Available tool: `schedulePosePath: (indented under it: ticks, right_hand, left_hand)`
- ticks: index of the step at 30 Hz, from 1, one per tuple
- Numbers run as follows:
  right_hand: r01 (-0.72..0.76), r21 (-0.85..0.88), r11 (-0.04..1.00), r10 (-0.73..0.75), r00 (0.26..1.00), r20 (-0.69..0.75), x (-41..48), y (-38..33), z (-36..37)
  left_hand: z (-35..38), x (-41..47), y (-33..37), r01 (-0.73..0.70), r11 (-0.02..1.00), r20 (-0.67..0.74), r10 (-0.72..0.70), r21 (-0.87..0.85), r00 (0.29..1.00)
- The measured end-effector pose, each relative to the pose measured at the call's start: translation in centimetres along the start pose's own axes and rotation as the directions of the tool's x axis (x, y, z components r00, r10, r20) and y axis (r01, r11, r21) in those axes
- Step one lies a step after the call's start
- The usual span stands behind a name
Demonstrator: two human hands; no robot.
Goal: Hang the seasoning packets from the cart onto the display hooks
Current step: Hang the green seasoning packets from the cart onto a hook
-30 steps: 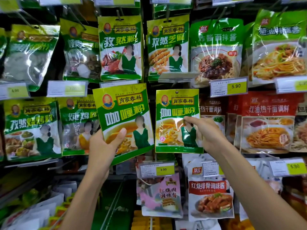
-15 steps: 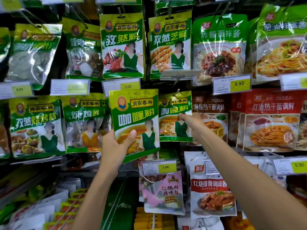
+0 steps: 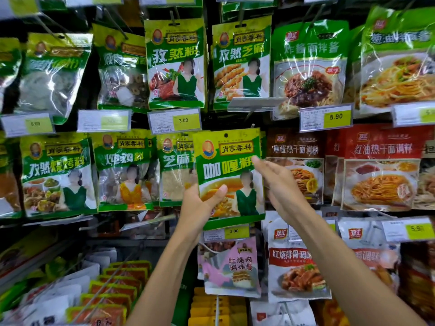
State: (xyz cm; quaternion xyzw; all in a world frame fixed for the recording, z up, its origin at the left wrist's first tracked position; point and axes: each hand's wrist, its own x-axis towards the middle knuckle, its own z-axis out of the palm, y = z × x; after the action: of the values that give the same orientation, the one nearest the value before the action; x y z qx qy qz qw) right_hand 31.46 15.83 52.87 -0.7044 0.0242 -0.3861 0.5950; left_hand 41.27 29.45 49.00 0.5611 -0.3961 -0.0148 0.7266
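My left hand [image 3: 200, 208] grips a green and yellow curry seasoning packet [image 3: 227, 158] by its lower left corner, thumb on the front. The packet is upright in front of the middle row of the display, and its punched hole shows near the top edge. A metal hook tip [image 3: 252, 125] pokes out just above the packet's top right corner. My right hand [image 3: 280, 184] is beside the packet's right edge with fingers spread, its fingertips at that edge. The packets that hang behind it are hidden.
Rows of hung seasoning packets fill the display: a sesame packet [image 3: 175, 170] close on the left, red noodle sauce packets [image 3: 381, 168] on the right. Price tags [image 3: 175, 120] jut out above and below. A pink packet [image 3: 231, 267] hangs under my hands.
My left hand has carried the curry packet to the right, in front of the hung curry packets. My right hand has let go of the hung packet and now sits at the held packet's right edge.
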Motion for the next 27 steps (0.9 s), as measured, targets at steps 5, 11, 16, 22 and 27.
schedulePosePath:
  ticks: [5, 11, 16, 22, 27]
  right_hand:
    - [0.029, -0.050, 0.998, -0.031, 0.999, -0.039, -0.7, -0.3, 0.0]
    - [0.048, -0.035, 0.998, -0.052, 0.991, -0.126, -0.1, 0.2, -1.9]
    - [0.076, -0.045, 0.996, -0.082, 0.986, -0.145, 1.2, -0.9, -2.5]
    - [0.010, -0.068, 0.998, -0.021, 0.986, -0.168, 2.6, -1.2, -2.3]
    - [-0.050, -0.047, 0.998, 0.039, 0.976, -0.213, 3.7, -0.7, -2.3]
  left_hand:
    - [0.8, 0.1, 0.9, -0.030, 0.995, 0.063, 0.024, 0.097, 0.998]
    - [-2.1, 2.8, 4.9, -0.379, 0.473, -0.197, 0.793, 0.795, 0.577]
    - [-3.0, 6.9, 6.7, -0.251, 0.070, 0.066, 0.865, 0.965, 0.497]
    - [-3.8, 8.1, 5.8, -0.274, -0.010, 0.170, 0.805, 0.962, 0.568]
    - [-4.1, 8.3, 6.0, -0.312, 0.001, 0.182, 0.810, 0.950, 0.558]
